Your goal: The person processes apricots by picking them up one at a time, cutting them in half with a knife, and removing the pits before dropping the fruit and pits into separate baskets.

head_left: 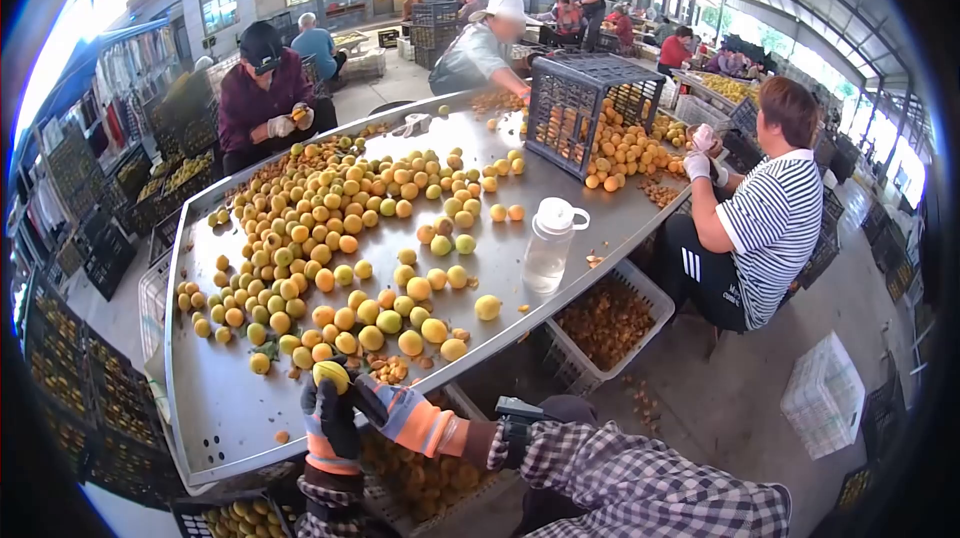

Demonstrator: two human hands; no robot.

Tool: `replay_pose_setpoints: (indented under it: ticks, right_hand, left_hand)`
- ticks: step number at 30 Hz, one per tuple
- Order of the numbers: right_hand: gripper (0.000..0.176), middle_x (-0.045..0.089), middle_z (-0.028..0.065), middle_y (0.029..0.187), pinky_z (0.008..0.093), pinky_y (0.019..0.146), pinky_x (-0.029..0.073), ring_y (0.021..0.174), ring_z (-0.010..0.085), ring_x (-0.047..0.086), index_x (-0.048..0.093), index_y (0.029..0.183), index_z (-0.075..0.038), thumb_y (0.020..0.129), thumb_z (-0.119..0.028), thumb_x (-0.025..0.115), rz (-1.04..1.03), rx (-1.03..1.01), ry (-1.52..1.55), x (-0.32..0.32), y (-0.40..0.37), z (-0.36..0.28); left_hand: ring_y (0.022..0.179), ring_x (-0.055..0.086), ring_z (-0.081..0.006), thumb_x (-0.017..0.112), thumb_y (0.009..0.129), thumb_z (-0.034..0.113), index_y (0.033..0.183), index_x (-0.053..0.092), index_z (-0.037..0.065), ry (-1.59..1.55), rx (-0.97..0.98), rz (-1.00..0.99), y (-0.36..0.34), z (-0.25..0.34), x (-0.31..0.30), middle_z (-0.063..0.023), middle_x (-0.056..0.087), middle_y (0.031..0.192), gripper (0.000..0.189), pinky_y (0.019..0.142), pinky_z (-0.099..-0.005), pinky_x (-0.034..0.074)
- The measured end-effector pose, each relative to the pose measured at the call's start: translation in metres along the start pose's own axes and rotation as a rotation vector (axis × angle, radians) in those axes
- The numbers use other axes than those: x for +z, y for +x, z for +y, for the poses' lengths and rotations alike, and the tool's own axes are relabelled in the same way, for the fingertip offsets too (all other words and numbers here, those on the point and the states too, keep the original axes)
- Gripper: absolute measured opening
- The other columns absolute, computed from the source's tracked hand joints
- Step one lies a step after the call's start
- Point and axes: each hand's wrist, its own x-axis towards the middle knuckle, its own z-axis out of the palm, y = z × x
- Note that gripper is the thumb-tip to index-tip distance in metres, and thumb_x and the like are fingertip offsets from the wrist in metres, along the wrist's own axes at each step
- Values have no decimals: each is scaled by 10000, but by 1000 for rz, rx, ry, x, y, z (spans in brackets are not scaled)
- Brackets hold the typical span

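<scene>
At the near edge of the metal table, my left hand, in a black and orange glove, is closed around a yellow apricot with a dark line across it. My right hand, gloved alike, is closed right beside that apricot; what its fingers hold, if anything, is hidden. Just beyond my hands lie split orange apricot pieces. A large heap of whole yellow and orange apricots spreads over the table. Below my forearms, partly covered by them, is a crate of apricot pieces.
The metal table carries a clear water bottle and a tipped dark crate spilling apricots. A white crate of brownish pieces stands under its right edge. Co-workers sit around it, one in a striped shirt. Stacked crates stand left.
</scene>
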Motion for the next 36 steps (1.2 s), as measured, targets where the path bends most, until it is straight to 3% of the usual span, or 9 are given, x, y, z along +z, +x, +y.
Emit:
replay_pose_setpoints:
  ticks: [3,8,13,16,20,27,31,34,36]
  right_hand:
    - [466,504,240,1297,370,804,524,1065,331,586,471,1309,43,874,-119,501,12,110,188,3,0,0]
    - [464,500,243,1300,369,819,520,1075,331,584,473,1310,35,873,-120,496,-58,169,293,9,1,10]
    - [467,505,237,1298,393,782,530,1082,335,581,487,1311,3,865,-138,501,-173,18,-22,-17,4,0]
    - [468,510,233,1288,400,757,535,1051,336,592,484,1304,19,864,-140,508,54,-22,-14,-4,0,2]
    - [471,531,234,1234,387,742,535,978,319,615,469,1296,51,865,-134,512,4,195,242,9,0,3]
    - [470,546,240,1196,399,722,530,975,329,617,457,1309,37,870,-125,502,-132,179,227,4,0,8]
    - [433,576,210,1135,410,694,522,943,328,624,480,1279,12,871,-129,521,71,81,208,11,2,8]
    - [371,603,208,1041,410,716,514,901,336,628,490,1226,2,880,-128,521,118,192,293,6,5,-2]
    - [327,626,219,976,401,754,507,875,335,635,490,1194,10,896,-126,500,25,354,400,8,9,-1]
  left_hand:
    - [905,588,-140,583,936,413,1192,568,17,-266,-146,18,-1,-23,-11,-35,626,987,471,808,-293,468]
    - [924,603,-143,674,878,317,1226,556,5,97,-103,-73,6,-1,-23,-51,632,1035,482,793,-269,488]
    - [882,614,-140,742,789,253,1194,582,-10,351,14,-188,18,4,-40,-57,647,1014,508,766,-260,492]
    - [884,596,-125,696,849,281,1150,598,5,200,109,-19,6,-11,-15,-40,642,973,420,770,-249,468]
    - [776,584,-143,628,916,364,1112,589,13,-227,-155,113,-4,-23,2,-19,616,913,405,662,-239,446]
    - [857,623,-133,677,820,105,1156,595,-5,273,-45,-96,10,-3,-29,-48,658,956,363,749,-256,493]
    - [763,608,-119,688,843,193,1096,596,1,313,149,-87,2,3,2,-44,649,869,331,669,-233,477]
    - [620,512,-100,565,940,402,1007,596,65,-203,-271,170,-7,-8,22,9,580,773,345,547,-234,377]
    - [634,523,-103,567,939,404,1018,598,59,-117,-249,143,-6,-4,23,5,586,780,356,561,-232,389]
